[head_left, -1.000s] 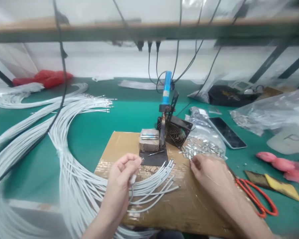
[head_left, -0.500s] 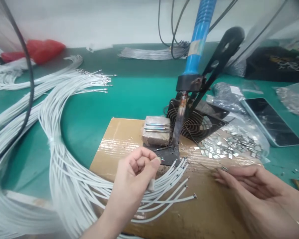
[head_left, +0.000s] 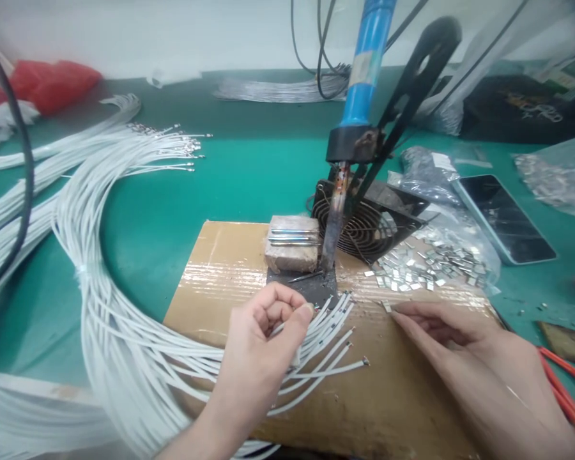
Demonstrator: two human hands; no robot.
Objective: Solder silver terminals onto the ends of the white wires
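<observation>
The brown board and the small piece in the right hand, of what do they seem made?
Brown board: probably cardboard, glossy in streaks; faint parallel ridges suggest corrugation. Small piece, pinched in the right hand: likely metal, judging by its silvery shine.

Long, round white plastic-looking cables (head_left: 93, 319) at left appear smooth; the flat brown cardboard sheet (head_left: 388, 409), near, looks glossy; small rectangular silvery metal pieces (head_left: 429, 265) at right gleam.
</observation>
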